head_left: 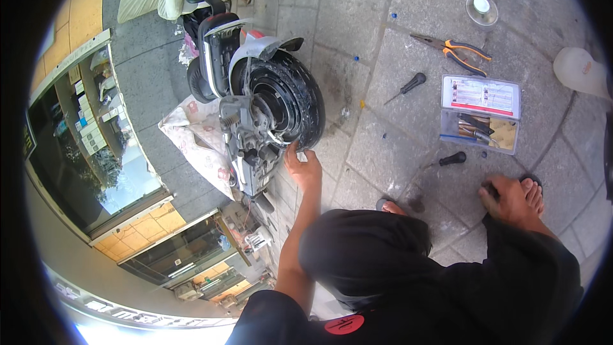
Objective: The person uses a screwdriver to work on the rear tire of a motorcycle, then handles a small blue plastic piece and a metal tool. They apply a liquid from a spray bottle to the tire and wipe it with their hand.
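A scooter lies tipped on its side, with its black wheel (305,102) facing me. My left hand (302,169) reaches to the lower edge of that wheel, beside the grey engine casing (246,147). One finger touches the wheel's edge, and the thumb stands apart from it. My right hand (513,201) is off to the right, near my foot, with its fingers curled in. Whatever it might hold is hidden. Closest to it lies a black-handled screwdriver (452,159).
An open clear case (480,115) holds small tools. Another screwdriver (408,86), orange-and-black pliers (456,53) and a round dish with a white top (481,9) lie on the paving. A patterned cloth (198,140) spreads under the scooter; a white container (578,70) stands far right.
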